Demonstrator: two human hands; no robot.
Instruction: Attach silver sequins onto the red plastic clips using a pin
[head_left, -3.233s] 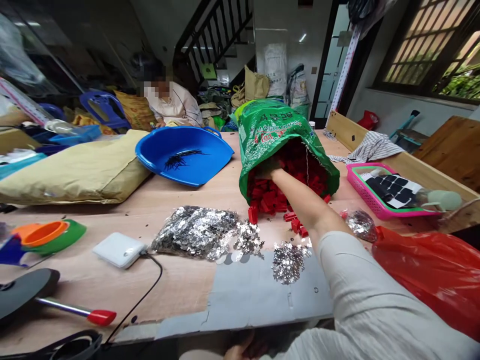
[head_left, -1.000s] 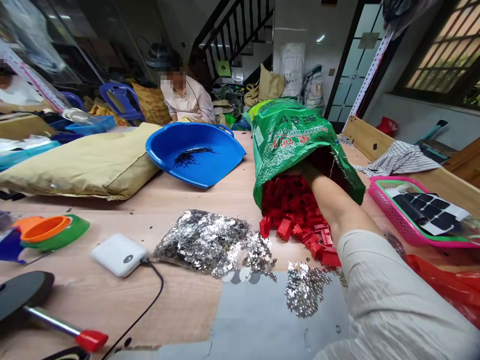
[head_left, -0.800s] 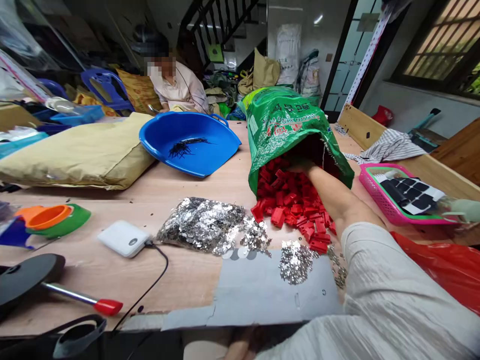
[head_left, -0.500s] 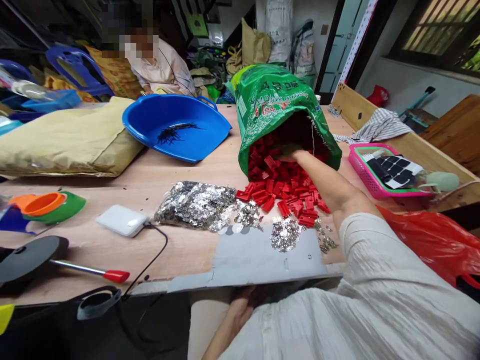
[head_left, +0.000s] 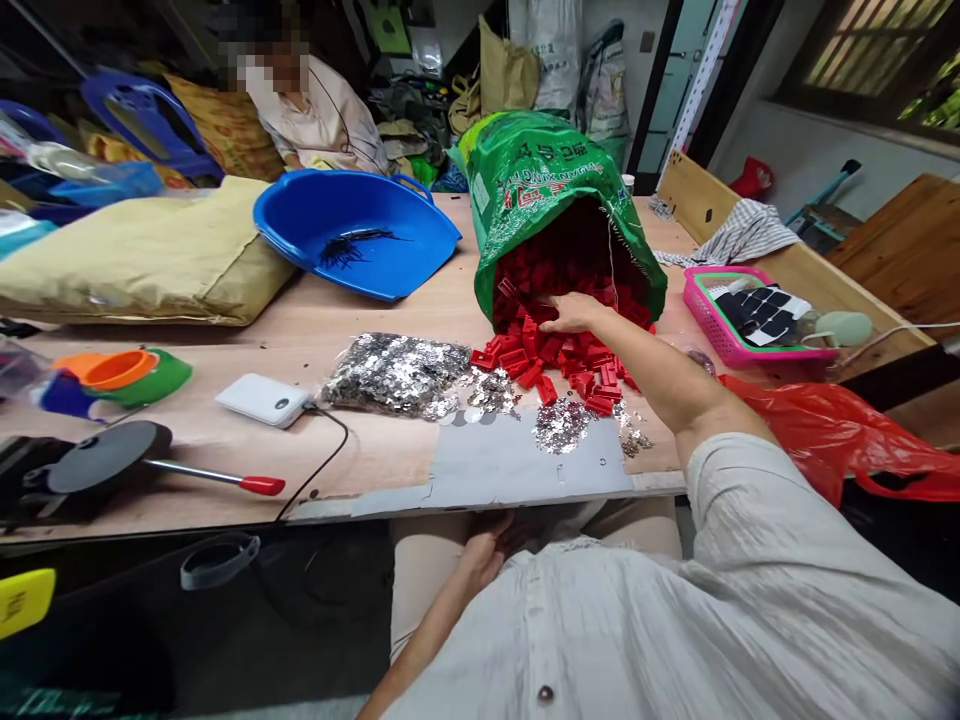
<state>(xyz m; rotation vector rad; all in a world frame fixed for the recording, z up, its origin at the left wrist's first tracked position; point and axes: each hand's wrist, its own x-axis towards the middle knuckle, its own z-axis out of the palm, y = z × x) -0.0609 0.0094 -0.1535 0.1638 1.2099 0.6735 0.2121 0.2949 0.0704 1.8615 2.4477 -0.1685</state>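
Observation:
A green sack (head_left: 555, 190) lies on its side on the wooden table (head_left: 225, 450), its mouth facing me and full of small red plastic pieces (head_left: 559, 355) that spill onto the table. My right hand (head_left: 571, 312) rests palm down on the red pieces at the sack's mouth, fingers stretched out. My left hand (head_left: 486, 548) is below the table edge, resting on my thigh with the fingers partly hidden. A clear bag of silvery metal bits (head_left: 397, 372) and a loose small heap of them (head_left: 559, 428) lie in front of the red pieces.
A blue basin (head_left: 352, 240) with dark pieces sits at the back, beside a tan sack (head_left: 142, 260). A white power bank (head_left: 262, 400), an orange and green funnel (head_left: 124, 375), a red-handled tool (head_left: 202, 475), a pink basket (head_left: 742, 320) and a red plastic bag (head_left: 825, 440) surround me. Another person (head_left: 315, 110) sits opposite.
My right hand has drawn back from deep inside the sack to its mouth, raking more red pieces onto the table. The view has tilted down, and my left hand now shows.

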